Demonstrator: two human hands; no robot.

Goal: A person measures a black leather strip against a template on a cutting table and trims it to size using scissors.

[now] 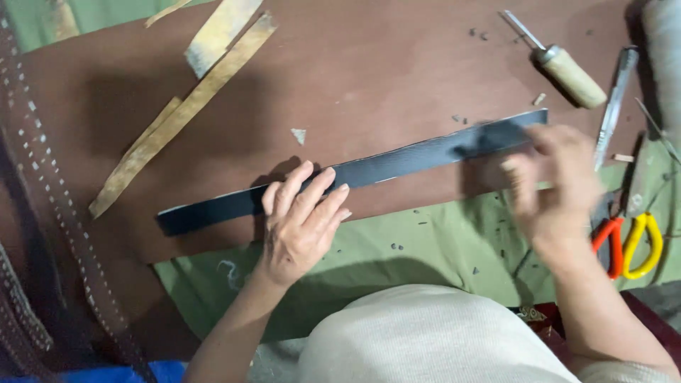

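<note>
A long dark strap (355,172) lies flat on the brown table (383,64), its long axis rising from lower left to upper right, under the spread fingers (312,193) of the left hand (301,227), while the blurred right hand (557,184) hovers loosely open over its far end.

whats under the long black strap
The black strap lies on a brown board, which rests on green cloth. The left hand presses its middle; the blurred right hand covers the part near its right end.
</note>
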